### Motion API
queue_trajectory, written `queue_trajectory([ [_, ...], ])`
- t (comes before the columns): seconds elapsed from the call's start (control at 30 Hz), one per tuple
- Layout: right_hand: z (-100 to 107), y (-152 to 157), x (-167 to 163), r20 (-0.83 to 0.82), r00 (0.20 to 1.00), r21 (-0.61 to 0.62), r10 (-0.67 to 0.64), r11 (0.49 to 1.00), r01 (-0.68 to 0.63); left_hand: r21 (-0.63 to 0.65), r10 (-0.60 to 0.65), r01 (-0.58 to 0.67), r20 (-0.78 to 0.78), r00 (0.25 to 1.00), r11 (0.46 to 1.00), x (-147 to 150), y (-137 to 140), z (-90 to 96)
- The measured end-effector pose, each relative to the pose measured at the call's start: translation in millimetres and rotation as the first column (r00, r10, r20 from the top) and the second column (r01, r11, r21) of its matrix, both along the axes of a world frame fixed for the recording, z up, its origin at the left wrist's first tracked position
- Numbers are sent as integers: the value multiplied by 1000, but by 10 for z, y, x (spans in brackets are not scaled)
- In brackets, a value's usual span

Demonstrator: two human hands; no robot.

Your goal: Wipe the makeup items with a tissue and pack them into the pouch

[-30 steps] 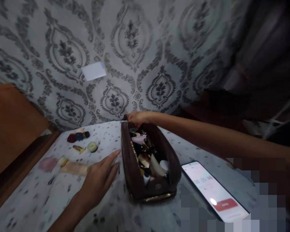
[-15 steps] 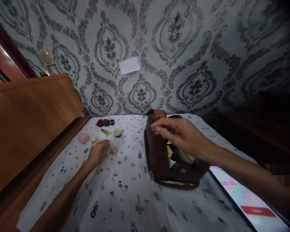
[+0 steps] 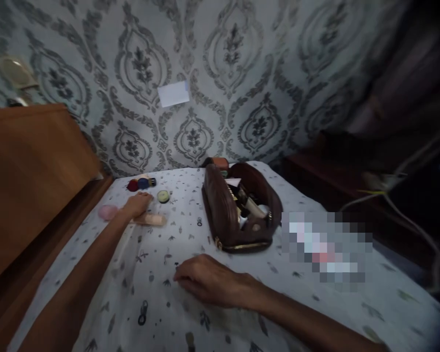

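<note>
My left hand [image 3: 137,204] is on the white printed cloth, its bent fingers pressed down beside a small round jar with a pale green top [image 3: 163,196]. What lies under those fingertips is hidden. Just below the hand lies a beige cosmetic tube [image 3: 152,219], apart from the fingers. A pink makeup sponge [image 3: 108,211] sits partly behind my left wrist. My right hand [image 3: 212,281] hovers or rests low over the cloth, palm down, with fingers curled together and nothing visible in them. Beyond it stands a brown bag [image 3: 222,210], unzipped, with several cosmetics inside.
Red and blue round items [image 3: 143,183] lie together at the far left. A brown wooden panel [image 3: 33,166] borders the left side. Patterned wallpaper with a white paper [image 3: 173,94] rises behind. A pixelated patch covers something right of the bag.
My right hand has left the bag and come down to the cloth in front of it. My left hand moved off the beige tube, further back, over the small yellow-brown tube's spot. The view swung right.
</note>
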State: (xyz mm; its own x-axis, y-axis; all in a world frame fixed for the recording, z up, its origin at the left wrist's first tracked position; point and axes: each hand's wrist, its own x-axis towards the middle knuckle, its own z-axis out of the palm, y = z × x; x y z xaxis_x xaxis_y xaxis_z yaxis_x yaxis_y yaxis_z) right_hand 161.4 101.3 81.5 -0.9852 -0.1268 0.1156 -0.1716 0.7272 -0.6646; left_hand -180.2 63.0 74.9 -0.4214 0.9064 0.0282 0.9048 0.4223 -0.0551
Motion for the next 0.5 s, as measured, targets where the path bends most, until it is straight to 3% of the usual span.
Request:
queue_trajectory([
  [0.2, -219, -26, -39, -23, 988, -170, -152, 974, 146, -30, -95, 92, -88, 992, 995, -12, 66, 50],
  [0.3, -314, -14, -47, 19, 963, -362, -267, 896, 256, 47, -74, 81, -128, 989, 996, 105, 2, 229],
  [0.37, -391, -17, -71, 82, 941, -563, -327, 765, 315, 217, -85, 95, -54, 995, 972, 320, -96, 358],
  [0.43, -476, -32, -100, 129, 926, -756, -356, 568, 324, 444, -166, 70, 181, 969, 893, 664, -235, 436],
  [0.5, -554, -56, -120, 149, 921, -883, -361, 370, 288, 557, -293, 39, 376, 879, 829, 1086, -390, 423],
])
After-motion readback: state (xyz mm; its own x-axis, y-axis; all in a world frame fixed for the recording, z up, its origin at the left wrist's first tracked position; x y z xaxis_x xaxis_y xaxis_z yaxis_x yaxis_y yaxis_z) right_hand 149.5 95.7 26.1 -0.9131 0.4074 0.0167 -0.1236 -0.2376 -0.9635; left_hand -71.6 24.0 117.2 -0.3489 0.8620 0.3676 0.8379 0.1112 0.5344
